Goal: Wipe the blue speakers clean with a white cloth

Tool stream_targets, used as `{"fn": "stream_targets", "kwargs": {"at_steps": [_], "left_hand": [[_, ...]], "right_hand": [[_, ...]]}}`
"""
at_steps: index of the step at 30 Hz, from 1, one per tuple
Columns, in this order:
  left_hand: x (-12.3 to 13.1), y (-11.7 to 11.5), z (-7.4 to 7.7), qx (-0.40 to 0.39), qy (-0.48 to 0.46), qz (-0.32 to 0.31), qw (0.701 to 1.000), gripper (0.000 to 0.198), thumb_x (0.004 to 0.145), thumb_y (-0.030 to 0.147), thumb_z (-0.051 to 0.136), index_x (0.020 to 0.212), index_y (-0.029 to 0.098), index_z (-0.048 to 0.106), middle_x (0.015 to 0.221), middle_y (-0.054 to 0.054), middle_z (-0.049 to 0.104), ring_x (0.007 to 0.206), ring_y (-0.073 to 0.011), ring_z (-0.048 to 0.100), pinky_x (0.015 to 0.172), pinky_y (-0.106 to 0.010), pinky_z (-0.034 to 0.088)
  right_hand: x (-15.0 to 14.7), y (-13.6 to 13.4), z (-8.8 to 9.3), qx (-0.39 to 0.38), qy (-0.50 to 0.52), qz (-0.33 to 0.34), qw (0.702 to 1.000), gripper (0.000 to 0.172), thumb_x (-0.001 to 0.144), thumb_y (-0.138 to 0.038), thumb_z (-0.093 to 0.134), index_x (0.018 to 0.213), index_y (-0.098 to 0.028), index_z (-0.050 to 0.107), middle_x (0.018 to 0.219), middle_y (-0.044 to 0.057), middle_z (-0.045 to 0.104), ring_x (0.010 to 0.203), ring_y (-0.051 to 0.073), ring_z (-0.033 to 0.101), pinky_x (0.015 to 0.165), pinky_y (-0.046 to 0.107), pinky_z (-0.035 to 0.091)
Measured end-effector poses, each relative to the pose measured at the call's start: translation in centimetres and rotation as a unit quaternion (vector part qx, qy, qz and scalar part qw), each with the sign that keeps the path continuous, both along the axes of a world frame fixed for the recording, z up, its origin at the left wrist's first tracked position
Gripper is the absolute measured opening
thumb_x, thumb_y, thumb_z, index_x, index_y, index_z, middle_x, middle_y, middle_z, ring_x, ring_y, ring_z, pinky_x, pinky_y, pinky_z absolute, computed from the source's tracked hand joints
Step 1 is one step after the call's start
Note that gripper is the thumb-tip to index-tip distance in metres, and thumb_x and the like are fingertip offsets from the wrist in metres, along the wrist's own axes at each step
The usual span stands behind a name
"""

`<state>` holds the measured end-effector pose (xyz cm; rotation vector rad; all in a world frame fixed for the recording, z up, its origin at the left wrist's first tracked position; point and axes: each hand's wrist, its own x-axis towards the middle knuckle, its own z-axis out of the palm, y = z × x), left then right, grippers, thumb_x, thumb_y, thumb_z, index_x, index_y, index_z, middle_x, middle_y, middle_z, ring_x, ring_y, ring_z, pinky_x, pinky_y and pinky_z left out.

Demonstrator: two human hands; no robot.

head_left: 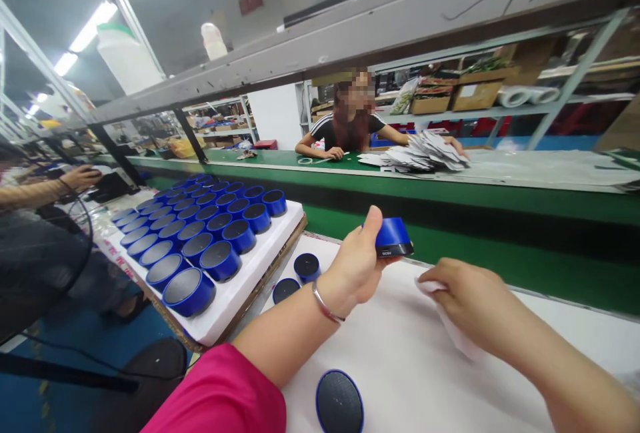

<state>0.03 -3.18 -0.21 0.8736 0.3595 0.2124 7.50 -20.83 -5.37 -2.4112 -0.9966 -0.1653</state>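
My left hand [357, 263] is closed round a small blue round speaker [393, 237], held up over the white table [410, 366] with its dark base rim showing. A thin bracelet sits on that wrist. My right hand [467, 299] rests on the table just right of it, fingers curled on a white cloth [453, 329]. Three more blue speakers lie on the table: two [306, 266] [285, 289] left of my left wrist and one [339, 403] at the near edge.
A white tray [240, 286] with several rows of blue speakers stands at the left. Beyond runs a green conveyor belt [450, 199]. A person across it handles a pile of papers [425, 153]. Another person's arm [45, 189] shows at far left.
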Motion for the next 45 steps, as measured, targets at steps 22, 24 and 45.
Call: {"fn": "stream_targets", "kwargs": {"at_steps": [22, 24, 45], "left_hand": [[-0.1, 0.3, 0.1, -0.094, -0.01, -0.128, 0.987, 0.063, 0.112, 0.07, 0.066, 0.098, 0.01, 0.077, 0.092, -0.012, 0.076, 0.088, -0.0219, 0.073, 0.091, -0.036, 0.065], [-0.1, 0.7, 0.1, -0.105, -0.023, -0.182, 0.977, 0.066, 0.113, 0.072, 0.062, 0.104, 0.009, 0.079, 0.1, -0.015, 0.079, 0.09, -0.0236, 0.075, 0.087, -0.037, 0.066], [-0.5, 0.0, -2.1, -0.014, -0.133, -0.121, 0.984, 0.086, 0.049, 0.062, 0.118, 0.112, 0.016, 0.081, 0.098, -0.003, 0.074, 0.088, -0.0153, 0.066, 0.084, -0.028, 0.053]], "right_hand": [[-2.0, -1.5, 5.2, 0.192, -0.04, -0.009, 0.981, 0.046, 0.089, -0.074, 0.071, 0.077, -0.032, 0.085, 0.075, 0.004, 0.078, 0.054, 0.02, 0.069, 0.046, 0.032, 0.046], [-1.3, -2.0, 5.5, 0.223, 0.045, -0.109, 0.968, 0.05, 0.069, -0.08, 0.077, 0.077, -0.031, 0.086, 0.072, 0.007, 0.077, 0.052, 0.023, 0.067, 0.043, 0.034, 0.044], [-7.2, 3.7, 2.0, 0.372, -0.29, -0.115, 0.874, 0.006, 0.107, -0.027, 0.075, 0.108, -0.025, 0.08, 0.1, 0.008, 0.08, 0.085, 0.022, 0.075, 0.071, 0.034, 0.059]]}}
